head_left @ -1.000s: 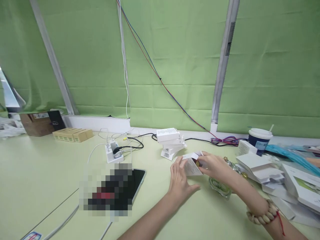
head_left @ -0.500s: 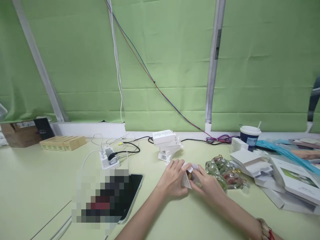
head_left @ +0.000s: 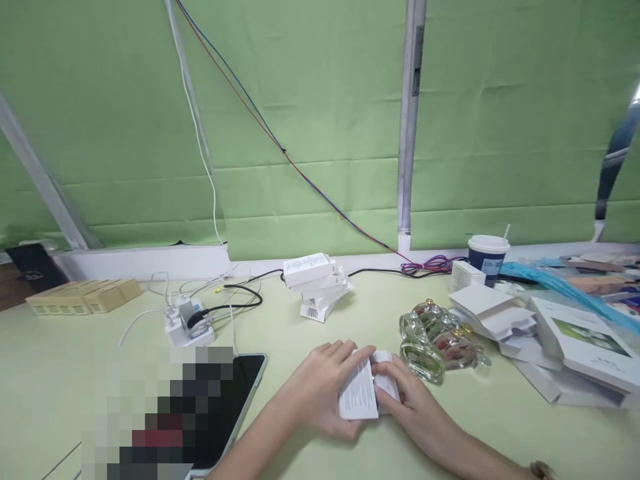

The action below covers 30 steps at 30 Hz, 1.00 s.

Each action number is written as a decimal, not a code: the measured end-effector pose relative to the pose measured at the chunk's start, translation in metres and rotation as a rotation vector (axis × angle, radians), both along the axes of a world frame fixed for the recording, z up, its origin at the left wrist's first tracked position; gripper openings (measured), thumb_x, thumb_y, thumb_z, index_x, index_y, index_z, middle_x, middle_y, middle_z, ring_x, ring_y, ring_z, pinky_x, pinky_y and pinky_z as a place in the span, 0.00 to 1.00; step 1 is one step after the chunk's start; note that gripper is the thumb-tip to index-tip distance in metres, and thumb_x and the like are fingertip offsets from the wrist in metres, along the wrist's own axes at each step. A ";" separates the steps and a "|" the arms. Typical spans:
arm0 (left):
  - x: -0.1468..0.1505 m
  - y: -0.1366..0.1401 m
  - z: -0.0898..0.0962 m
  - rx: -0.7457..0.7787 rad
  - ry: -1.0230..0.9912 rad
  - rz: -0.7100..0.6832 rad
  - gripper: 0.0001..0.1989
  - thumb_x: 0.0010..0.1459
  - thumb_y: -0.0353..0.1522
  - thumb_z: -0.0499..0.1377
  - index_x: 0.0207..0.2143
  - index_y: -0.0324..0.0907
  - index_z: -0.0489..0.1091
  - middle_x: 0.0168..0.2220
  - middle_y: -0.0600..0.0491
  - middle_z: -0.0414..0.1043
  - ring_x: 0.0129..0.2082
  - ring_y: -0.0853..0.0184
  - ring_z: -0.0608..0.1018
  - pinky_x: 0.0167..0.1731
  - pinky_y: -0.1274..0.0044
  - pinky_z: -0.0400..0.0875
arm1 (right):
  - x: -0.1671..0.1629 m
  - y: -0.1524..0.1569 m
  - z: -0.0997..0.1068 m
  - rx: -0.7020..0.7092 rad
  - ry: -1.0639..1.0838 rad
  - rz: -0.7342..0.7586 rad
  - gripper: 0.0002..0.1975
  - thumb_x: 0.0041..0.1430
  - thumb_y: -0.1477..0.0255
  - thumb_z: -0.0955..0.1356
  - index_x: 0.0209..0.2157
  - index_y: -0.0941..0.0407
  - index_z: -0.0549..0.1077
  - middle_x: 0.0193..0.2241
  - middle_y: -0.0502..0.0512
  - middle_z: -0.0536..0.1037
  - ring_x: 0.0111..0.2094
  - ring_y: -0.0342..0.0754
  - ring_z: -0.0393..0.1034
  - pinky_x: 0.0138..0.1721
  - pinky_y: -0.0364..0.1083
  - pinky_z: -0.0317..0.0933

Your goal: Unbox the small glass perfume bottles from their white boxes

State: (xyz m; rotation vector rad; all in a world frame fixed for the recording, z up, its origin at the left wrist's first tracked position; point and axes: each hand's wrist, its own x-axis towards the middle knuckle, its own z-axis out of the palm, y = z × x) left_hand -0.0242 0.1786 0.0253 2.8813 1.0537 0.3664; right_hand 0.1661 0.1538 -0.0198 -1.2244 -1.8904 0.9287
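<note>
Between my hands is a small white carton with fine printed text on the side that faces me. My left hand wraps around its left side, thumb and fingers pressed on the card. From the right, my right hand grips the carton's other part, with fingertips at the gap between two white panels. What lies inside is hidden. Just right of my hands are several clear glass-like bottles with green and red contents and gold or clear caps. A leaning stack of small white cartons stands beyond my hands.
A tablet lies at left, partly blurred out. Behind it sits a power strip with cables. Tan boxes stand farther left. At right are opened white packaging and a lidded paper cup.
The carton has turned and come nearer, so its printed side now faces me. The brownish thing visible in its opening before is out of sight. My head view has shifted right.
</note>
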 end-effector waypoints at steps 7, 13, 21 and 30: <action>0.001 0.000 -0.002 -0.142 -0.036 0.060 0.43 0.41 0.41 0.59 0.61 0.47 0.49 0.44 0.51 0.66 0.45 0.60 0.70 0.47 0.69 0.65 | 0.004 0.002 -0.006 -0.168 0.164 -0.023 0.20 0.58 0.58 0.60 0.43 0.58 0.68 0.46 0.57 0.69 0.48 0.49 0.62 0.51 0.47 0.55; -0.002 0.002 -0.001 -0.239 -0.027 0.083 0.44 0.41 0.43 0.59 0.61 0.48 0.49 0.45 0.51 0.67 0.42 0.61 0.73 0.44 0.72 0.67 | 0.003 0.002 -0.002 -0.351 0.273 -0.054 0.24 0.54 0.53 0.62 0.42 0.58 0.68 0.41 0.57 0.71 0.43 0.50 0.65 0.46 0.48 0.61; 0.002 0.000 0.000 -0.207 -0.011 0.096 0.39 0.44 0.40 0.58 0.60 0.51 0.50 0.43 0.52 0.65 0.39 0.64 0.73 0.40 0.74 0.67 | 0.004 -0.001 0.006 -0.548 0.457 -0.007 0.24 0.54 0.55 0.66 0.45 0.58 0.65 0.37 0.55 0.68 0.36 0.44 0.67 0.35 0.47 0.71; 0.008 -0.005 0.002 -0.336 -0.137 0.003 0.28 0.46 0.45 0.60 0.50 0.49 0.60 0.46 0.53 0.62 0.42 0.66 0.69 0.43 0.76 0.65 | 0.013 0.008 0.010 -0.559 0.369 0.027 0.22 0.48 0.59 0.70 0.41 0.60 0.72 0.39 0.57 0.68 0.34 0.44 0.66 0.25 0.42 0.71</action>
